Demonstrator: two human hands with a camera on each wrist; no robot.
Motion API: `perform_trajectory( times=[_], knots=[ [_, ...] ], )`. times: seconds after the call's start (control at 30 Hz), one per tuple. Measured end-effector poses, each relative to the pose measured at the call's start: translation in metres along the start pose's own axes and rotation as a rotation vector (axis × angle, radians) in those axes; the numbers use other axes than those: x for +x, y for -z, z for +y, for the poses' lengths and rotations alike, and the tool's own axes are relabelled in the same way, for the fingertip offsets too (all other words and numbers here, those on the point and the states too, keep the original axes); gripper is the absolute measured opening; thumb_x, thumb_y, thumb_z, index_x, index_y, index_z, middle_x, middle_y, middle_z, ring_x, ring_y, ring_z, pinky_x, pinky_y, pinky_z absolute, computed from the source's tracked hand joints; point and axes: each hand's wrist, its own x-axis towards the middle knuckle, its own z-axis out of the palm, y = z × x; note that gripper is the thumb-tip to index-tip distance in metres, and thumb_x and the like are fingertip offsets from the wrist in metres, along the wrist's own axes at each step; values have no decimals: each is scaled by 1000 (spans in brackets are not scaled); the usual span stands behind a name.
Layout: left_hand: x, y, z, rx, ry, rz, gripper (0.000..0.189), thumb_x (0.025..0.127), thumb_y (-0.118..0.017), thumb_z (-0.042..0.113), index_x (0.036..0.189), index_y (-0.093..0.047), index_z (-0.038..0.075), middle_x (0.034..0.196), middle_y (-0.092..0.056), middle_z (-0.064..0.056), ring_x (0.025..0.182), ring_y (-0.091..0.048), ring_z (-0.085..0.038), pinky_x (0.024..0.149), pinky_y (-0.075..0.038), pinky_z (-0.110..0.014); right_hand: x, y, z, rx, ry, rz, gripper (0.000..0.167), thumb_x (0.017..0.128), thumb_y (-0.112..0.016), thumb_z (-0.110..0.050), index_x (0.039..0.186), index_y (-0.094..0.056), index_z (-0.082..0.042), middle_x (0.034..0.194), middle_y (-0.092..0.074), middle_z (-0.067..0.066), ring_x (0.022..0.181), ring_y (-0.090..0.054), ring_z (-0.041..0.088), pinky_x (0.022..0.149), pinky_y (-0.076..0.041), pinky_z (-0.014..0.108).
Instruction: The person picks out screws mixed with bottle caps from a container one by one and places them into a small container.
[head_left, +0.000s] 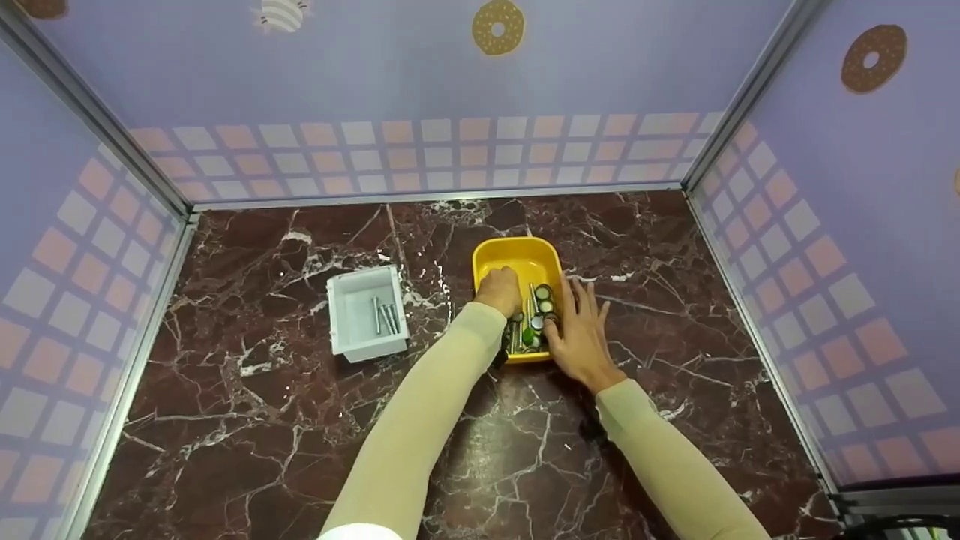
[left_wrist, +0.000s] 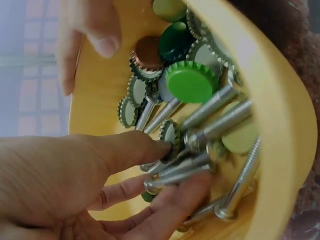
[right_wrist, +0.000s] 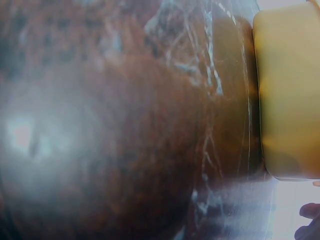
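My left hand (head_left: 500,291) reaches down into a yellow bin (head_left: 517,242) holding metal bolts and bottle caps. In the left wrist view its thumb touches the edge of an upturned bottle cap (left_wrist: 171,134). The other fingers, spread apart from the thumb and partly blurred, lie among the bolts (left_wrist: 220,120). A bright green cap (left_wrist: 190,82) sits farther up the pile. On the bin's right side, my right hand (head_left: 585,341) holds the wall, thumb over the rim and fingers stretched along the outside.
Left of the yellow bin stands a white bin (head_left: 352,300) with several bolts (head_left: 386,316) inside. Both bins are on a dark red marbled table (head_left: 262,420), with purple panels (head_left: 420,90) along its back and sides.
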Motion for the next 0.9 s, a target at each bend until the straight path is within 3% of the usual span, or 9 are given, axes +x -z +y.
perform_trajectory(
  times=[0.13,0.23,0.33,0.53,0.67,0.83,0.87,0.9],
  knots=[
    [0,3,-2,-51,54,-70,27,95,-85,9,122,-82,3,138,-81,-25,119,-80,-38,97,-68,-45,0,0,0,-13,5,6,88,106,-61,-31,185,-27,-11,183,-37,35,174,-26,65,135,-11,94],
    [0,4,-2,-57,59,-96,14,98,-82,8,112,-83,6,135,-82,-21,113,-77,-33,91,-64,-43,0,1,-1,-9,10,6,88,107,-61,-30,185,-27,-10,183,-37,35,174,-26,65,135,-11,94],
    [-2,3,0,-43,56,-105,14,96,-84,6,110,-84,7,134,-83,-19,110,-76,-31,92,-64,-43,1,1,-1,-3,7,-2,88,107,-61,-31,185,-27,-10,184,-36,35,175,-25,65,135,-10,94],
    [-4,0,1,0,44,-126,34,89,-94,7,122,-85,6,136,-83,-18,113,-78,-30,99,-69,-44,-1,1,0,1,5,-5,88,106,-61,-29,185,-27,-9,182,-37,36,174,-25,66,134,-10,95],
    [-5,2,0,-4,23,-130,37,87,-100,12,120,-84,7,126,-85,-13,104,-76,-26,92,-67,-42,0,0,0,5,8,-6,89,106,-60,-30,185,-27,-8,183,-36,36,174,-24,66,134,-9,95],
    [-4,5,-3,-52,-12,-138,21,92,-96,12,107,-81,11,107,-81,-6,89,-67,-23,77,-57,-39,1,2,-1,9,5,-15,89,107,-58,-33,186,-25,-10,185,-34,35,176,-23,63,137,-8,92],
    [-16,15,4,-48,5,-135,19,93,-94,12,106,-81,11,107,-80,-7,89,-66,-23,78,-58,-40,1,2,-1,10,3,-17,89,107,-59,-33,186,-24,-10,185,-34,35,176,-23,63,137,-8,92],
    [-18,17,6,-44,15,-136,14,94,-92,12,103,-80,12,104,-79,-5,88,-65,-23,77,-57,-41,1,2,-1,11,1,-20,90,107,-59,-34,186,-24,-10,185,-34,34,176,-22,63,137,-8,92]
  ],
)
